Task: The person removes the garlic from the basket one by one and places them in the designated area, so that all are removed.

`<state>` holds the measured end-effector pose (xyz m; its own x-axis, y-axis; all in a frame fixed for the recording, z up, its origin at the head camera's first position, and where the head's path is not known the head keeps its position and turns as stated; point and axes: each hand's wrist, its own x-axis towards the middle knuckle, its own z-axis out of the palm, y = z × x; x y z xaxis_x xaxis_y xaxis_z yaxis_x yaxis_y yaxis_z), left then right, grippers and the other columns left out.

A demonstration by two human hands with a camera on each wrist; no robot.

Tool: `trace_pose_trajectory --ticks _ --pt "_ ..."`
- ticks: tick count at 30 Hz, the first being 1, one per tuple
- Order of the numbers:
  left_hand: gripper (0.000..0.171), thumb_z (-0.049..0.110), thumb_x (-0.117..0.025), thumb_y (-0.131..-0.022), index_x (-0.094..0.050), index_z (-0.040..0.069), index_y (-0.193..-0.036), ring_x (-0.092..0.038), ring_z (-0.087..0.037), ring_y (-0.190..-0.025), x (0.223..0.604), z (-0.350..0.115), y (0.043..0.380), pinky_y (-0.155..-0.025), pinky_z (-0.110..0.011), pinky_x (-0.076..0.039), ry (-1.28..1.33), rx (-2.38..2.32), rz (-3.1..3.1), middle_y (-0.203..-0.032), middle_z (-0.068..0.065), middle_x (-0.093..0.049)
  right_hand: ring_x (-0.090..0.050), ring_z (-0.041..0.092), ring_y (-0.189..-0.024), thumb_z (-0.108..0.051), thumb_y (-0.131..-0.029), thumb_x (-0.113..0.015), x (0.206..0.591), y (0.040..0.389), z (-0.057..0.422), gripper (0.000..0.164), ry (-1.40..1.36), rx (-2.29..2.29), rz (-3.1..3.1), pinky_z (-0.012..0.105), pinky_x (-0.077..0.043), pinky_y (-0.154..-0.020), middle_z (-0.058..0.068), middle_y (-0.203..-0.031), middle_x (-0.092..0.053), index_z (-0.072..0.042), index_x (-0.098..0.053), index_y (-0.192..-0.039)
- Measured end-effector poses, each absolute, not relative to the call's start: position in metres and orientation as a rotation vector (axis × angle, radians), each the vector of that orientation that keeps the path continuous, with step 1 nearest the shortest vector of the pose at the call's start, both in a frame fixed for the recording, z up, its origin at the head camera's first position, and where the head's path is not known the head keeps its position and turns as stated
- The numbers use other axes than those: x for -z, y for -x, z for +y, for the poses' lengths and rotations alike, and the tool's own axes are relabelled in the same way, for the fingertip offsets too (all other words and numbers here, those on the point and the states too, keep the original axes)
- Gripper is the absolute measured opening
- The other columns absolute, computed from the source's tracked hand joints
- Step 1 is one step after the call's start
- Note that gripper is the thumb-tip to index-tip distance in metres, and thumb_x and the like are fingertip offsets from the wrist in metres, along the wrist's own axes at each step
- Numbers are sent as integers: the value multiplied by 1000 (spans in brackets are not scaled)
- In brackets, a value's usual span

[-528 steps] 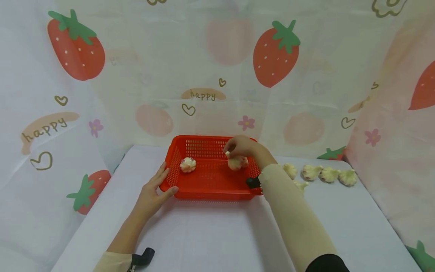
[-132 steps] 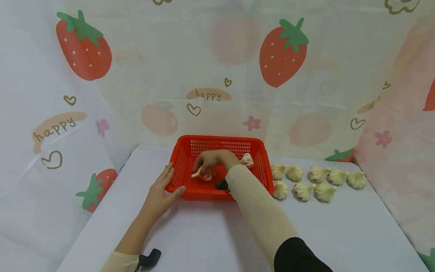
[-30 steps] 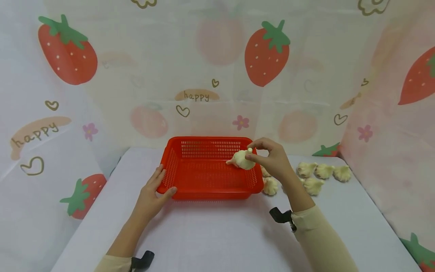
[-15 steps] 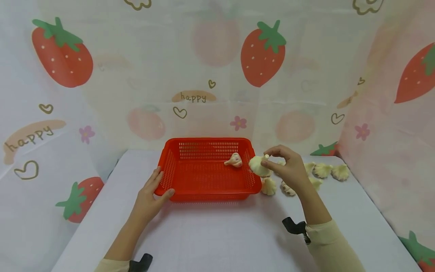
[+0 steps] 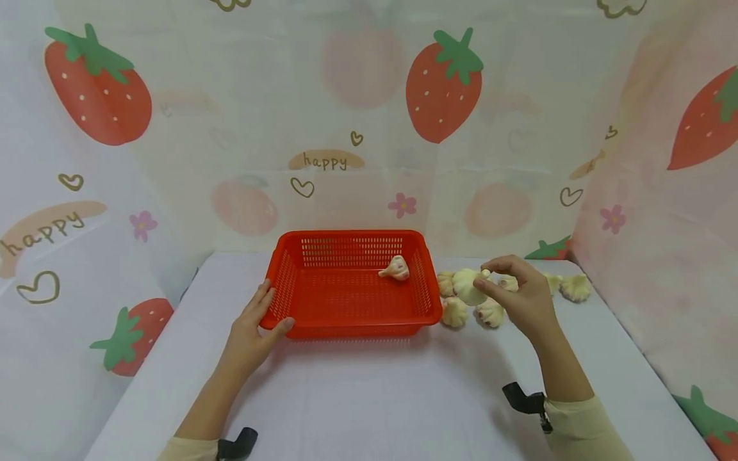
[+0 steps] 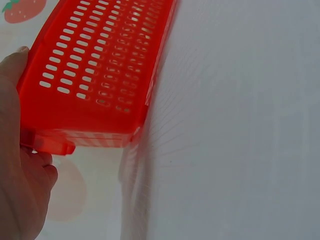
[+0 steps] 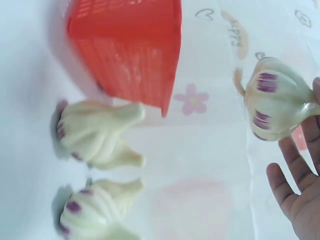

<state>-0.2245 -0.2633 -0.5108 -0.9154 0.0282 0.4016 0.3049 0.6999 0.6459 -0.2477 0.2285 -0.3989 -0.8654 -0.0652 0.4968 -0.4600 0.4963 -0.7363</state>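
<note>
My right hand [image 5: 521, 298] pinches a garlic bulb [image 5: 468, 287] by its stem, above the table just right of the red basket. In the right wrist view this garlic bulb [image 7: 280, 100] shows purple streaks and hangs apart from the bulbs below. One garlic bulb [image 5: 395, 268] lies inside the red plastic basket [image 5: 352, 331], toward its right side. My left hand [image 5: 250, 336] holds the basket's near left corner, thumb on the front rim and fingers along the left side. In the left wrist view, fingertips [image 6: 45, 167] bend beneath the rim.
Several garlic bulbs [image 5: 454, 312] stand on the white table [image 5: 369, 397] right of the basket, in two rough rows; my right hand hides some. A strawberry-print cloth [image 5: 357, 115] rises behind the table and along both sides.
The right hand has carried a garlic bulb rightward out of the basket, over the bulbs on the table. Earlier two bulbs lay in the basket. The left hand keeps its place.
</note>
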Motion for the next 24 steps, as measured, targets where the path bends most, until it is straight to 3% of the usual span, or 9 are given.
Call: trace_pose_trajectory --ticks 9,17,24 --pt "86 47 -76 -91 -38 9 -158 -26 -28 -156 509 -262 226 -117 -59 -36 256 1060 -2539 -170 2 -26 -56 4 -110 -28 -89 -83 406 238 263 29 -310 -1319 -2379 48 -39 -104 4 -114 -68 -12 -72 -110" --pt "86 47 -75 -92 -38 6 -158 -26 -29 -156 510 -262 222 -117 -59 -35 261 1059 -2546 -170 1 -26 -57 -4 -107 -26 -88 -84 414 236 281 30 -243 -1204 -2381 20 -42 -93 -2 -111 -71 -11 -74 -112" --pt "86 47 -75 -92 -38 6 -158 -27 -30 -155 508 -262 222 -116 -60 -36 270 1046 -2542 -169 0 -27 -57 -7 -106 -24 -87 -84 417 237 294 31 -218 -1196 -2372 27 -40 -96 0 -112 -72 -10 -74 -113"
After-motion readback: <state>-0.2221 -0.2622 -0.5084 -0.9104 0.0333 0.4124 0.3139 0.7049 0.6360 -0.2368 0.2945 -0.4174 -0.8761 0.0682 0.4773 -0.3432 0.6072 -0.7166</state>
